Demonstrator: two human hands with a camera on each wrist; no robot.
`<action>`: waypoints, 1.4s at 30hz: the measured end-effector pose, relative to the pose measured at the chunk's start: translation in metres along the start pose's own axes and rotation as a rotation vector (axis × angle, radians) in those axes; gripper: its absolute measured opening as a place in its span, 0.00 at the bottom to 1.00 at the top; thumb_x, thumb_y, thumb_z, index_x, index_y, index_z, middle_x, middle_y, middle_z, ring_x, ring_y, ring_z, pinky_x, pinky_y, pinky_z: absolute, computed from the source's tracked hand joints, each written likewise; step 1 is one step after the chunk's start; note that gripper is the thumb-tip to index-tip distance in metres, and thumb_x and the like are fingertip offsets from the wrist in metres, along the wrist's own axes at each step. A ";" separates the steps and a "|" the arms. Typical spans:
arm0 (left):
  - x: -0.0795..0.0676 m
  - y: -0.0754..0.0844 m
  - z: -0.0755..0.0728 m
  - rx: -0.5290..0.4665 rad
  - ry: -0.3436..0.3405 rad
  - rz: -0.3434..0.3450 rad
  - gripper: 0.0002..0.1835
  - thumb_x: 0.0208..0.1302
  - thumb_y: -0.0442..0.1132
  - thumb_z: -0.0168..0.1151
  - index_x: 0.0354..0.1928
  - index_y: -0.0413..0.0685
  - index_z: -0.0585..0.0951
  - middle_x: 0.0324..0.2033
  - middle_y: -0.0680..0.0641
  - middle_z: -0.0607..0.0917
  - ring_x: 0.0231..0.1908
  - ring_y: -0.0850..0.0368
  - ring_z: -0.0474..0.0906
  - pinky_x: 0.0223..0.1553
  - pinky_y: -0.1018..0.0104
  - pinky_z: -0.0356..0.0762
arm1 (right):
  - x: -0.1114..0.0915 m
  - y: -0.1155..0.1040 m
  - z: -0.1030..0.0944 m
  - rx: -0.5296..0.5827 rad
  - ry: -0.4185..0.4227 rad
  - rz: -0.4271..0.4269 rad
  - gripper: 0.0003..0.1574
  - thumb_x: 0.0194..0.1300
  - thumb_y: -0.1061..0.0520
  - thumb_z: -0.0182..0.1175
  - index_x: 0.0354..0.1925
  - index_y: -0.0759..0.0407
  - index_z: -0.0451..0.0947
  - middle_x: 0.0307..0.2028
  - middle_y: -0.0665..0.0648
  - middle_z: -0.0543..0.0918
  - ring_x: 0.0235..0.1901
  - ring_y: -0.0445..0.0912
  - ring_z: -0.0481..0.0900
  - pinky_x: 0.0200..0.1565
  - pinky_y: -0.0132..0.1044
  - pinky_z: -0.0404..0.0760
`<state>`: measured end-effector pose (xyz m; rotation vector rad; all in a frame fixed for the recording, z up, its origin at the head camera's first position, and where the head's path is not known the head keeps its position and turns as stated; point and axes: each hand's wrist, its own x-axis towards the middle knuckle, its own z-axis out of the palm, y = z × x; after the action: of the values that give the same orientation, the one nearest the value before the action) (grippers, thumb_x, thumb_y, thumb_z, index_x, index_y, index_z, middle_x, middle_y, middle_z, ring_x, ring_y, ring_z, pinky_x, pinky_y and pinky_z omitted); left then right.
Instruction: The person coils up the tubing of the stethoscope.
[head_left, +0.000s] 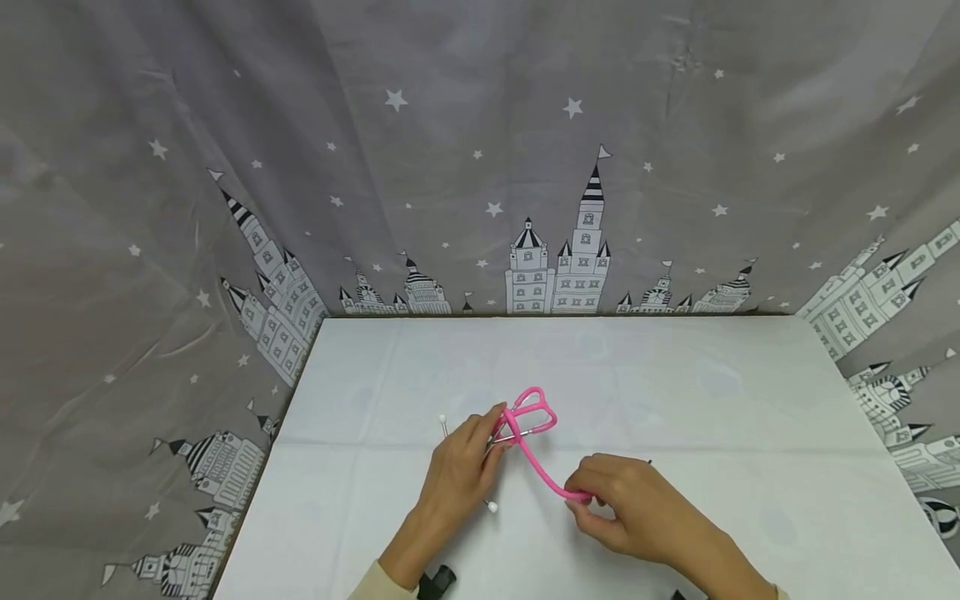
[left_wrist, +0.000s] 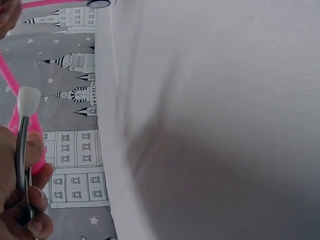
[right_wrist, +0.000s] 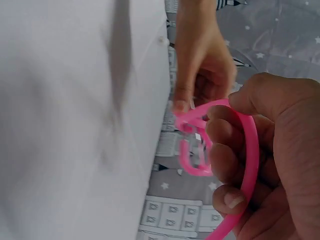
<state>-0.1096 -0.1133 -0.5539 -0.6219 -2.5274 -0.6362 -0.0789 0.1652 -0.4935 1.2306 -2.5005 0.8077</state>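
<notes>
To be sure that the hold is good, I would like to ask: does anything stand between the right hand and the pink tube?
Nothing visible does: the right hand holds the tube directly. The left hand grips farther along, apart from it.

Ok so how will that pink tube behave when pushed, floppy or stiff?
The pink tube will probably flex rather than stay straight, since it's curved and looped now. Being so slender, it's likely light. Its smooth-looking surface might slip a little.
</notes>
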 end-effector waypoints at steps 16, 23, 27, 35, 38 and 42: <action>-0.010 0.016 0.001 -0.090 -0.240 0.136 0.29 0.70 0.49 0.74 0.70 0.54 0.80 0.38 0.58 0.85 0.32 0.69 0.70 0.35 0.78 0.74 | 0.025 0.018 -0.028 -0.017 0.066 0.009 0.13 0.61 0.60 0.76 0.43 0.48 0.85 0.34 0.39 0.82 0.37 0.33 0.77 0.42 0.23 0.79; -0.012 0.021 0.000 -0.134 -0.243 0.293 0.26 0.69 0.46 0.76 0.67 0.54 0.81 0.37 0.59 0.84 0.32 0.68 0.72 0.38 0.79 0.74 | 0.028 0.030 -0.025 0.002 0.036 0.058 0.11 0.64 0.58 0.76 0.42 0.47 0.85 0.36 0.39 0.83 0.38 0.33 0.78 0.42 0.28 0.83; -0.014 0.023 -0.001 -0.198 -0.283 0.317 0.26 0.70 0.45 0.74 0.68 0.53 0.80 0.41 0.59 0.88 0.36 0.69 0.78 0.42 0.79 0.76 | 0.027 0.037 -0.024 0.007 0.011 0.092 0.10 0.66 0.57 0.75 0.42 0.46 0.85 0.35 0.39 0.82 0.38 0.33 0.77 0.42 0.30 0.83; -0.015 0.028 -0.005 -0.252 -0.292 0.328 0.27 0.70 0.45 0.74 0.69 0.55 0.79 0.45 0.58 0.90 0.40 0.67 0.83 0.45 0.79 0.79 | 0.022 0.047 -0.020 0.088 0.002 0.166 0.10 0.67 0.58 0.75 0.43 0.45 0.84 0.37 0.37 0.84 0.39 0.30 0.79 0.43 0.32 0.85; -0.014 0.031 -0.004 -0.251 -0.280 0.360 0.28 0.70 0.45 0.74 0.69 0.55 0.80 0.44 0.58 0.90 0.40 0.67 0.83 0.46 0.80 0.79 | 0.022 0.048 -0.017 0.105 0.008 0.156 0.10 0.68 0.57 0.75 0.43 0.44 0.84 0.37 0.37 0.84 0.39 0.30 0.80 0.43 0.32 0.84; -0.013 0.034 -0.004 -0.214 -0.237 0.416 0.28 0.71 0.47 0.74 0.70 0.54 0.80 0.43 0.60 0.89 0.39 0.68 0.82 0.47 0.81 0.79 | 0.023 0.049 -0.013 0.109 0.002 0.150 0.08 0.69 0.55 0.74 0.43 0.44 0.84 0.37 0.36 0.84 0.40 0.31 0.79 0.43 0.31 0.83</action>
<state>-0.0804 -0.0924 -0.5470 -1.3263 -2.4381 -0.7140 -0.1317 0.1813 -0.4909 1.0838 -2.6022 0.9919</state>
